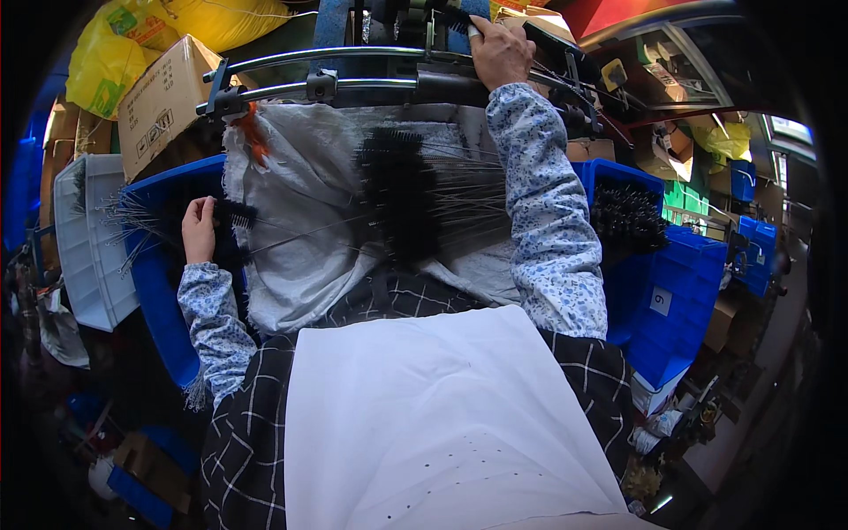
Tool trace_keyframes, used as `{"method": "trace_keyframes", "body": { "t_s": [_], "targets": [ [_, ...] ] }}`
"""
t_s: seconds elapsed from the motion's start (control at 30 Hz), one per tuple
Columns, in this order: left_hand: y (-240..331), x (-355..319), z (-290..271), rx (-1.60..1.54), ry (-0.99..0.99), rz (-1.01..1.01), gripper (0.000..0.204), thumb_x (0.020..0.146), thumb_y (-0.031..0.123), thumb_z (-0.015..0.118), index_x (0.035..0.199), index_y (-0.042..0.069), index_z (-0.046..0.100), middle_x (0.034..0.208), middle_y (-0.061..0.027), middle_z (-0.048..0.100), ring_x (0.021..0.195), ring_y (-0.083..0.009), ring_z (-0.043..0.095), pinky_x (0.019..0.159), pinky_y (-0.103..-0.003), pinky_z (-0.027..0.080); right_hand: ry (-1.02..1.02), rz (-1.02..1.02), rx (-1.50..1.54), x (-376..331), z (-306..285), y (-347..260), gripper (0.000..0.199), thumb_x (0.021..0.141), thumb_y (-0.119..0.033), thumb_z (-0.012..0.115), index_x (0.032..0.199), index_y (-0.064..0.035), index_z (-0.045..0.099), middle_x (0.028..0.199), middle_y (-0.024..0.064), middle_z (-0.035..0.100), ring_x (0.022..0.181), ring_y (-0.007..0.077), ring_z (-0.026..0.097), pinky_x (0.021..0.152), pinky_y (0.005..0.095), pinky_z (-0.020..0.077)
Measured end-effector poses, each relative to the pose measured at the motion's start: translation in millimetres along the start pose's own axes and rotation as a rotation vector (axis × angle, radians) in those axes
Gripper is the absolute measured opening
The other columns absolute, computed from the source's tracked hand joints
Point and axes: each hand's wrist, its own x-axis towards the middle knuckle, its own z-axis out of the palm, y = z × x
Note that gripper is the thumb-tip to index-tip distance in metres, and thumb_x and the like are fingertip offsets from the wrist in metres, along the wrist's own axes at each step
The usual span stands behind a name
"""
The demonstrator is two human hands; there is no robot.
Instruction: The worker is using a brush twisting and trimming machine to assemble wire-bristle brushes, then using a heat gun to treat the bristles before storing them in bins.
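Observation:
At the left, my left hand (199, 231) pinches a small black-bristled wire brush (235, 215) over the edge of a blue bin. My right hand (502, 55) is up at the machine (371, 84), its fingers closed at the end of another black-bristled brush (453, 19); the fingertips are partly hidden. A white wrap shows on one finger. Across my lap, on a whitish cloth (300, 203), lies a pile of black wire brushes (397, 199), their thin wire stems (473, 190) fanning to the right.
A blue bin (163, 300) with wire stems stands left, beside a white crate (88, 238). At right a blue bin (667, 291) sits near more black brushes (627, 216). Metal rails (380, 55) cross in front of me. A cardboard box (168, 106) and yellow bags (106, 62) are far left.

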Motion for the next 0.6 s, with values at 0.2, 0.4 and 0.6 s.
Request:
{"method": "trace_keyframes", "body": {
  "t_s": [0.2,0.4,0.6],
  "targets": [
    [9.2,0.2,-4.6,-0.044,-0.092,-0.19,0.026,0.084,0.029,0.053,0.085,0.004,0.058,0.071,0.0012,0.053,0.059,-0.0052,0.046,0.052,-0.018,0.035,0.022,-0.011,0.002,2.0,-0.9,-0.4,0.025,0.083,-0.031,0.051,0.105,-0.023,0.061,0.086,0.005,0.063,0.086,0.0232,0.053,0.075,0.0371,0.0377],
    [28.2,-5.4,-8.1,-0.173,-0.086,-0.104,0.023,0.087,0.029,0.05,0.084,0.006,0.055,0.07,0.0026,0.052,0.061,-0.005,0.046,0.056,-0.019,0.036,-0.024,-0.036,0.035,2.0,3.0,2.2,0.027,0.082,-0.028,0.051,0.107,-0.024,0.058,0.093,0.0036,0.062,0.091,0.0227,0.05,0.079,0.0384,0.0356],
    [86.7,-28.1,-35.0,-0.191,0.228,0.255,0.025,0.09,0.028,0.043,0.088,0.005,0.052,0.081,-0.0007,0.054,0.071,-0.0071,0.048,0.067,-0.02,0.04,-0.102,-0.018,0.087,16.1,18.1,5.1,0.033,0.083,-0.017,0.039,0.112,-0.0214,0.054,0.104,0.0035,0.056,0.106,0.0248,0.041,0.089,0.047,0.0277]
  ]
}}
